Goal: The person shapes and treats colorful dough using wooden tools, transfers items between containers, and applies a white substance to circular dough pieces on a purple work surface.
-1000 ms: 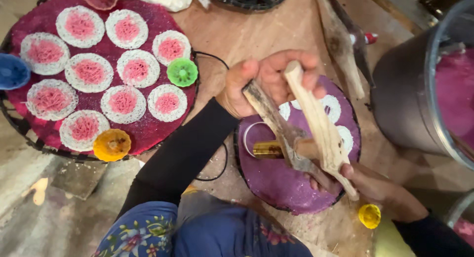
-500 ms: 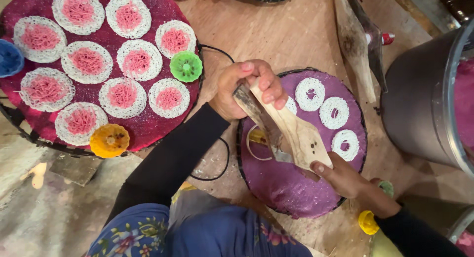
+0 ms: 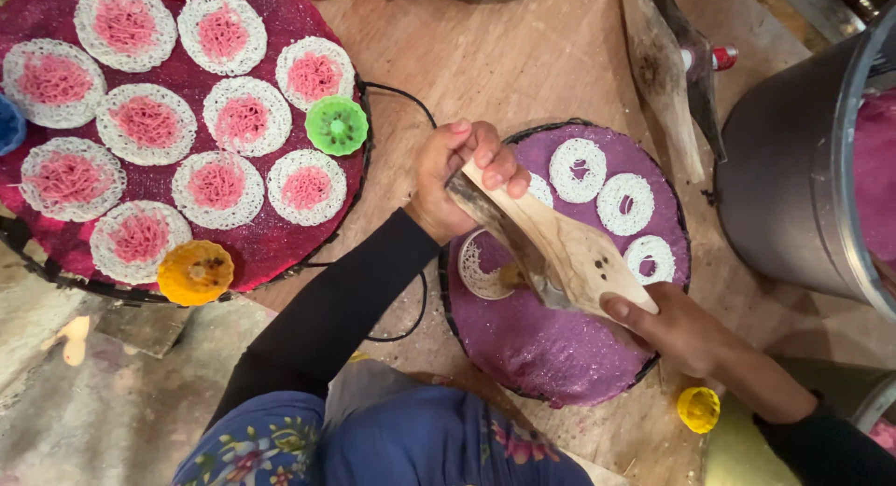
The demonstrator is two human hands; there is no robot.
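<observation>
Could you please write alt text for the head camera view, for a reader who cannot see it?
Two hands, left hand and right hand, grip a wooden press over a purple round tray bearing white noodle rings. A larger red tray of pink-centred rounds lies alongside.

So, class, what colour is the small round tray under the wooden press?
Purple round tray, clearest in the head view.

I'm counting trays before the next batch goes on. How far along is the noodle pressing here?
Done: the red tray is full of white-and-pink rounds. On the purple tray, three white rings are finished. In hand: both hands, left hand and right hand, squeeze the wooden press over a partly formed ring. Left: the tray's lower half is bare.
</observation>
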